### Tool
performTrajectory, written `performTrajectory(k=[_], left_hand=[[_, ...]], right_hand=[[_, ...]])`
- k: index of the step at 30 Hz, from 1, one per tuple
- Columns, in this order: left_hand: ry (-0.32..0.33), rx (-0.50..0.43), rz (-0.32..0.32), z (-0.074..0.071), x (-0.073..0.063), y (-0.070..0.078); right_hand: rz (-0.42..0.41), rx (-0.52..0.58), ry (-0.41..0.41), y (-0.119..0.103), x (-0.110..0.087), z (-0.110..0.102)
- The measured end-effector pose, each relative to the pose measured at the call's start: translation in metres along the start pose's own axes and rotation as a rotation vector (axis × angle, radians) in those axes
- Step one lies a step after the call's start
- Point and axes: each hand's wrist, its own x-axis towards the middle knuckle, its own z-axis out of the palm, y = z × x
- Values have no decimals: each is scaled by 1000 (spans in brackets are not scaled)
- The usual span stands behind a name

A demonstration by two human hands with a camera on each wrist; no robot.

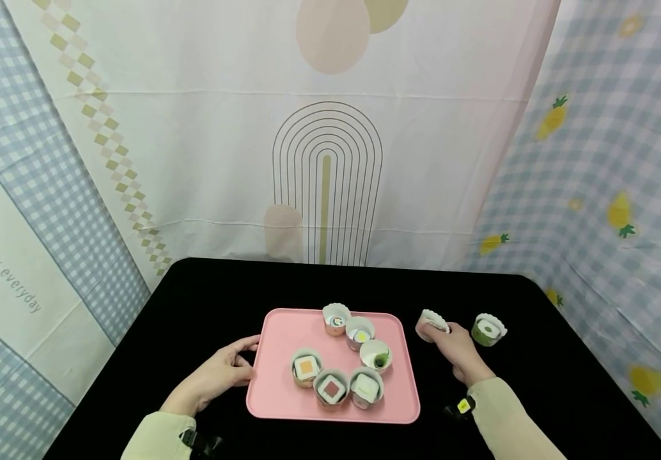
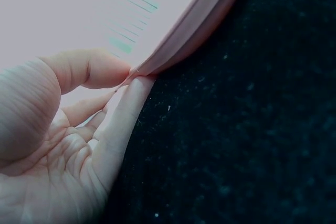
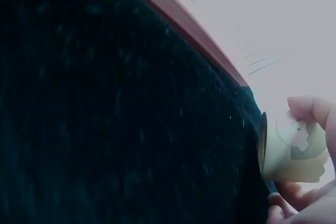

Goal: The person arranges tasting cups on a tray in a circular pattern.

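At the left edge of a pink tray [image 1: 333, 414], my left hand [image 1: 219, 372] pinches the rim between thumb and fingers. Several scalloped paper cups stand on the tray. Food-like pieces lie in them, such as a white piece with an orange square [image 1: 307, 367], one with a reddish square [image 1: 332, 388] and one with a green top [image 1: 381, 359]. To the right of the tray my right hand [image 1: 458, 350] grips a pale paper cup [image 3: 286, 153] by its side, thumb over the print on its wall. What the held cup contains is mostly hidden.
A green paper cup [image 1: 486, 329] with a white ring-shaped piece inside stands on the black table [image 1: 221, 287], right of my right hand. A white patterned curtain [image 1: 221, 160] hangs behind the table, with blue checked cloth [image 1: 595, 160] at the sides.
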Motion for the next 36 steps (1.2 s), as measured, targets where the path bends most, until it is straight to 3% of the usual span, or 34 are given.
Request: performTrajectory(k=[7,18,36], left_hand=[[-1,4,3,1,1,0],[3,-4,-5,-2,-2,1],[1,-15,-8,0,0,0]], right_hand=[[-28,-5,8,-2,-4,-6],[-203,60,114,-36,-17,9],[-459,18,-32,-83,-52,57]])
